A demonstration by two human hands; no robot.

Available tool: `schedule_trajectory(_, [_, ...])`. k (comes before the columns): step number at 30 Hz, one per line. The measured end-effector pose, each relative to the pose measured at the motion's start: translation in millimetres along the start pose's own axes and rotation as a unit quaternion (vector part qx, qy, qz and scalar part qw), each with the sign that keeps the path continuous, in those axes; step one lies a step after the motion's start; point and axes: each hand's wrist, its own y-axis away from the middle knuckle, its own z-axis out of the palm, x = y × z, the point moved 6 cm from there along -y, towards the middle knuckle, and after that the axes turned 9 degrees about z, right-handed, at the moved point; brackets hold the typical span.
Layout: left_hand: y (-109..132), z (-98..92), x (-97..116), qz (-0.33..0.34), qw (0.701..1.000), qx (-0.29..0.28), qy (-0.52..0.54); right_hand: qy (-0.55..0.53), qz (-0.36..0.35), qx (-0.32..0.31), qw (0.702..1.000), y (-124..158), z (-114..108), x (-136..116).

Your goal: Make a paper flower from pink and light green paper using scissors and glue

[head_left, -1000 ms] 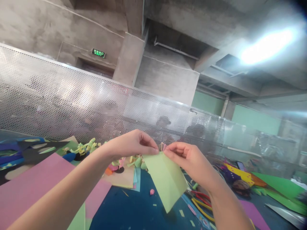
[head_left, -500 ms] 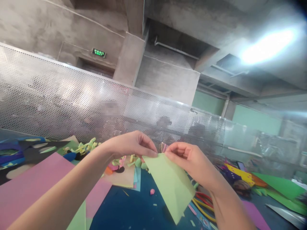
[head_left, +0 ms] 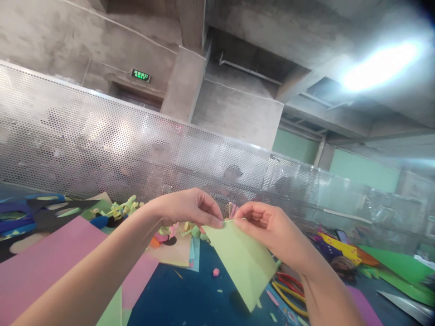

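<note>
A pale green sheet of paper [head_left: 243, 262] hangs tilted above the blue tabletop [head_left: 183, 294], its lower corner pointing down. My left hand [head_left: 195, 209] pinches the top edge near its left corner, thumb against fingers. Close beside it, my right hand [head_left: 263, 222] grips the same edge, fingers curled and thumb on the near face. A small gap separates the two sets of fingertips. Under the sheet's right side lie scissors with red and yellow handles [head_left: 288, 294], partly covered by the paper and my right arm.
Pink sheets [head_left: 61, 267] cover the left, with blue cut-out pieces [head_left: 15, 217] behind. Beige paper [head_left: 176, 251] and curly green scraps [head_left: 124, 208] lie beyond my left arm. Green sheets [head_left: 397, 267] and a yellow strip [head_left: 340, 248] sit right. A perforated metal screen [head_left: 84, 140] rises behind the table.
Both hands still hold the green paper at its top edge. The hands have dropped very slightly, and the sheet's lower corner has risen a little.
</note>
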Motion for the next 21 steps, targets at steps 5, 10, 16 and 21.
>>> schedule_trajectory(5, [0.8,-0.1,1.7,0.004,1.0,0.01,-0.023,0.004,0.039,-0.001,0.999,-0.6,0.3,4.1])
schedule_trajectory(10, [1.5,1.8,2.0,-0.001,1.0,-0.003,-0.027,-0.001,0.044,-0.009,0.999,-0.2,1.9,5.0])
schedule_trajectory(16, [-0.7,0.0,-2.2,-0.013,1.0,-0.005,-0.024,0.013,0.027,-0.01,1.0,-1.8,2.9,6.4])
schedule_trajectory(21, [-2.0,-0.8,-7.8,-0.015,1.0,-0.017,-0.013,0.041,0.007,-0.008,0.999,-2.0,3.1,5.2])
